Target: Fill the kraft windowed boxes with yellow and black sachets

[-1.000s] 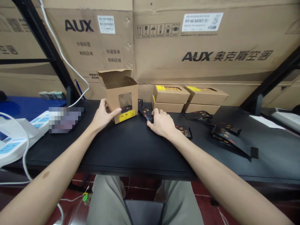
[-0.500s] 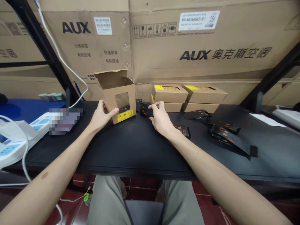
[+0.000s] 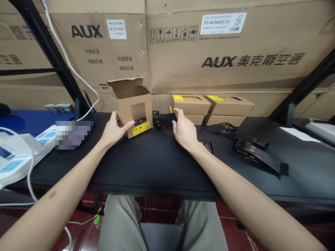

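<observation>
A kraft cardboard box [image 3: 125, 108] with a raised top flap, a clear window and a yellow label stands tilted on the black table. My left hand [image 3: 115, 129] grips its lower left side, thumb across the front. Through the window a dark packet [image 3: 140, 121] shows inside. Just right of the box, a black packet [image 3: 163, 121] with gold and red print lies at the table's back. My right hand [image 3: 185, 129] has its right end between thumb and index finger; the other fingers are partly hidden. Another black packet [image 3: 207, 145] sits partly behind my right wrist.
Kraft boxes [image 3: 190, 104] with yellow labels are stacked behind my right hand, beside a second stack [image 3: 227, 104]. Several black packets [image 3: 258, 155] lie on the right. White power strips [image 3: 15, 164] and a blurred-out object [image 3: 74, 135] are at left. Large AUX cartons [image 3: 172, 66] stand behind.
My right hand has shifted slightly right, its fingers now at the packet's right end, so more of the packet shows. My left hand and the box keep their place.
</observation>
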Motion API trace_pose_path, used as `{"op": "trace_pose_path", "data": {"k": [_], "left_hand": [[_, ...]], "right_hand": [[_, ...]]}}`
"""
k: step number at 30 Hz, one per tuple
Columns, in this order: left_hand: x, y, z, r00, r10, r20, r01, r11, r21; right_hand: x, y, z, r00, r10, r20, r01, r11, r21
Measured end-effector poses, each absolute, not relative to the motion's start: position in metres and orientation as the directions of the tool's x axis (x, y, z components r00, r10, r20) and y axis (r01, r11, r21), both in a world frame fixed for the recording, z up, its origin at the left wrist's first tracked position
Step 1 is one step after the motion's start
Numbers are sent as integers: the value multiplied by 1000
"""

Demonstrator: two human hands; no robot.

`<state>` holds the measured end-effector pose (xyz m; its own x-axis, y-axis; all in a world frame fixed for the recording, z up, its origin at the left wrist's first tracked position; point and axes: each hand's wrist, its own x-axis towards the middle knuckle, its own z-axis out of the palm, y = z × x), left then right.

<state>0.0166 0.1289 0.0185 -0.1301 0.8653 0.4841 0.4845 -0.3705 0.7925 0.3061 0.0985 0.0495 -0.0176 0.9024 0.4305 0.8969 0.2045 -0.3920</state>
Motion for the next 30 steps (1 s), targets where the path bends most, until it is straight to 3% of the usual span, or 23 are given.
{"op": "trace_pose_path", "data": {"k": [13, 20, 25, 30], "left_hand": [[18, 127, 20, -115, 863, 492, 517, -371, 772], [18, 124, 21, -51, 875, 482, 500, -395, 771], [22, 120, 25, -25, 890, 454, 476, -389, 789], [26, 115, 30, -31, 903, 429, 510, -355, 784]], "right_hand": [[308, 100, 48, -61, 856, 513, 899, 270, -345], [313, 95, 65, 2, 704, 710, 831, 393, -392], [311, 77, 110, -33, 575, 818, 858, 437, -272], [290, 67, 157, -221, 500, 838, 865, 497, -68]]}}
